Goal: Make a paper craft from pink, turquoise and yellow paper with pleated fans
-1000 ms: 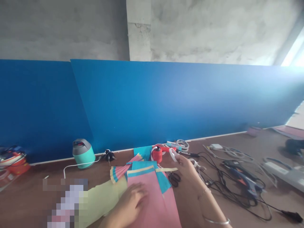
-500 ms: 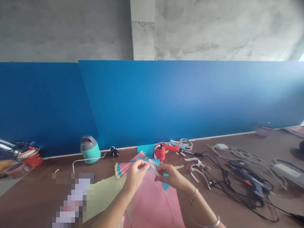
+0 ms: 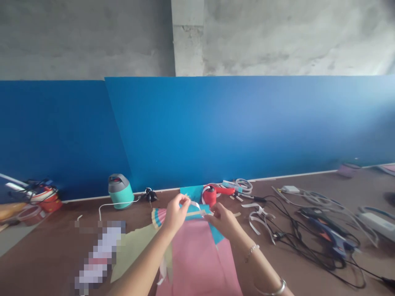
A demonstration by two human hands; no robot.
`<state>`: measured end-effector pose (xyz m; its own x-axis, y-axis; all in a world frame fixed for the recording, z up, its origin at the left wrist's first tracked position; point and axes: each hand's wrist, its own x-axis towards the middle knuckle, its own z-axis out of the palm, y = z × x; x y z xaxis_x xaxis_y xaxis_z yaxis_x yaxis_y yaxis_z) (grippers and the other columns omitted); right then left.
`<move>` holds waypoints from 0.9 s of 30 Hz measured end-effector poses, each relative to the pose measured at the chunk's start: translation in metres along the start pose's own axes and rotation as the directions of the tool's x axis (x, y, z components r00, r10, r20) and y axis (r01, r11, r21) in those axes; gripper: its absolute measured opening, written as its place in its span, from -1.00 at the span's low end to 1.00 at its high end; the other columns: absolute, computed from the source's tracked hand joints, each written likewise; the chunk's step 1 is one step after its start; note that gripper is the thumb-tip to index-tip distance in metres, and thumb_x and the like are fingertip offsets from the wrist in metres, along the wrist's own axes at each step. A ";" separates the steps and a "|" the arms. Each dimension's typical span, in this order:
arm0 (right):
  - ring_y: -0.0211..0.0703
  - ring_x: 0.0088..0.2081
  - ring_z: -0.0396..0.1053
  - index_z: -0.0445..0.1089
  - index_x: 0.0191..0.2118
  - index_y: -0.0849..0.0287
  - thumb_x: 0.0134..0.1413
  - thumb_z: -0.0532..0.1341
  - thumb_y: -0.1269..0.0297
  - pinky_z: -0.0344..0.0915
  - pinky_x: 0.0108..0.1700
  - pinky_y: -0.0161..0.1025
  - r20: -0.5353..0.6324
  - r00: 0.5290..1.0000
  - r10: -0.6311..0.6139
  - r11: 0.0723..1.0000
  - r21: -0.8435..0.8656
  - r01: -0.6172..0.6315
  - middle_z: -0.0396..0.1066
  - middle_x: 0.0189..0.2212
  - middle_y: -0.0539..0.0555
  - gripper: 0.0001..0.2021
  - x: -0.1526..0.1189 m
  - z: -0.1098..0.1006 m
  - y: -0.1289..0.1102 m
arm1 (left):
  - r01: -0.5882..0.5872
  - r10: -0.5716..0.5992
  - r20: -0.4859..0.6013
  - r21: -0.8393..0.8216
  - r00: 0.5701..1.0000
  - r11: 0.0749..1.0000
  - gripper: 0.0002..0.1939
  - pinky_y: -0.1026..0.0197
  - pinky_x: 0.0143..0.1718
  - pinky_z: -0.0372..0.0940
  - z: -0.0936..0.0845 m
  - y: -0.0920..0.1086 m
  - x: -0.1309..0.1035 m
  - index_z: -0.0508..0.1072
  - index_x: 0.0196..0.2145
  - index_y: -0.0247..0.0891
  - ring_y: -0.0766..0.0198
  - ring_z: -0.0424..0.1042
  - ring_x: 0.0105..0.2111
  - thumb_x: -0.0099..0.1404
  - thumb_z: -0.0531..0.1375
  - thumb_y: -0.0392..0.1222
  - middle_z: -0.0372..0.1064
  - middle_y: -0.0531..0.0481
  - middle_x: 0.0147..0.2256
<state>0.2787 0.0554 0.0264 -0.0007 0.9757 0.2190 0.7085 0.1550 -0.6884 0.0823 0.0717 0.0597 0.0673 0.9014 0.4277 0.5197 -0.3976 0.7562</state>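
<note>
My left hand (image 3: 177,216) is closed in a pinch on one end of a narrow white strip (image 3: 195,204), which looks like tape. The strip curves across to my right hand (image 3: 222,220), whose fingers are closed at its other end. Below both hands lie a pink paper sheet (image 3: 194,255) and a blue sheet (image 3: 218,235). A pleated pink, blue and cream paper piece (image 3: 159,216) sits beside my left hand, partly hidden by it. A pale yellow sheet (image 3: 132,250) lies under my left forearm.
Behind the hands stands a red tool (image 3: 210,196). A teal and grey container (image 3: 121,193) and keys (image 3: 150,195) are at back left. Curled white strips (image 3: 259,218), black cables and a blue glue gun (image 3: 331,236) lie to the right. A blue partition (image 3: 231,131) closes the back.
My hands have moved a little farther apart. The white strip, looped near my right fingers before, now stretches between both hands. The view has shifted slightly.
</note>
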 end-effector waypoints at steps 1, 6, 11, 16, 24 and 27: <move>-0.14 -0.39 0.32 0.32 -0.26 0.16 -0.07 0.22 0.12 0.19 -0.37 -0.28 -0.074 0.995 -0.069 0.997 -0.032 0.067 0.36 -0.45 0.03 -0.74 -0.003 -0.002 -0.007 | 0.002 -0.002 0.009 0.001 1.000 1.000 -0.84 0.24 -0.26 0.25 0.000 0.001 0.001 0.36 -0.46 -0.22 0.23 0.43 -0.35 0.21 0.04 -0.17 0.44 0.04 -0.44; -0.19 -0.35 0.32 0.42 -0.37 0.18 -0.03 0.13 0.40 0.22 -0.29 -0.29 0.163 0.933 -0.321 0.942 0.152 0.297 0.42 -0.40 0.06 -0.87 -0.033 0.011 -0.055 | -0.002 0.002 0.077 0.005 0.997 1.000 -0.88 0.29 -0.29 0.25 0.003 0.005 0.004 0.37 -0.49 -0.20 0.26 0.43 -0.38 0.15 0.07 -0.21 0.45 0.07 -0.46; -0.37 -0.54 0.26 0.36 -0.06 0.19 -0.24 0.15 0.52 0.11 -0.55 -0.49 0.575 0.759 -0.305 0.884 0.467 0.001 0.38 -0.53 -0.09 -0.52 -0.064 0.075 -0.085 | -0.013 0.014 0.125 -0.011 0.992 1.000 -0.87 0.28 -0.29 0.25 0.006 0.010 0.001 0.37 -0.48 -0.20 0.26 0.42 -0.39 0.17 0.06 -0.22 0.44 0.06 -0.46; -0.39 -0.57 0.23 0.52 -0.42 0.22 -0.13 0.14 0.47 0.18 -0.49 -0.47 0.649 0.695 -0.310 0.903 0.429 0.002 0.34 -0.63 -0.08 -0.80 -0.058 0.050 -0.077 | -0.011 0.016 0.152 -0.033 0.988 0.999 -0.87 0.27 -0.29 0.25 0.006 0.006 -0.001 0.37 -0.49 -0.21 0.26 0.43 -0.39 0.16 0.06 -0.23 0.44 0.05 -0.46; -0.24 -0.48 0.39 0.42 -0.08 0.36 -0.02 0.13 0.31 0.24 -0.43 -0.37 0.163 0.985 0.058 0.977 0.195 -0.090 0.51 -0.43 0.12 -0.63 -0.001 -0.074 0.005 | 0.024 -0.016 0.156 -0.053 0.988 0.998 -0.86 0.25 -0.34 0.25 0.006 -0.012 -0.010 0.37 -0.51 -0.22 0.25 0.42 -0.41 0.15 0.06 -0.22 0.44 0.06 -0.49; -0.09 -0.40 0.42 0.43 -0.14 0.42 -0.07 0.13 0.42 0.25 -0.34 -0.27 -0.112 0.969 0.220 0.967 -0.104 -0.232 0.50 -0.43 0.24 -0.67 0.000 -0.063 0.019 | 0.022 -0.013 0.153 -0.058 0.988 0.998 -0.85 0.25 -0.33 0.25 0.007 -0.007 -0.011 0.38 -0.50 -0.22 0.25 0.42 -0.41 0.16 0.05 -0.22 0.44 0.06 -0.48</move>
<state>0.3364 0.0484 0.0567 0.2343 0.9623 0.1384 0.7588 -0.0920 -0.6448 0.0837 0.0659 0.0459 0.1899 0.9221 0.3372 0.4706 -0.3870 0.7930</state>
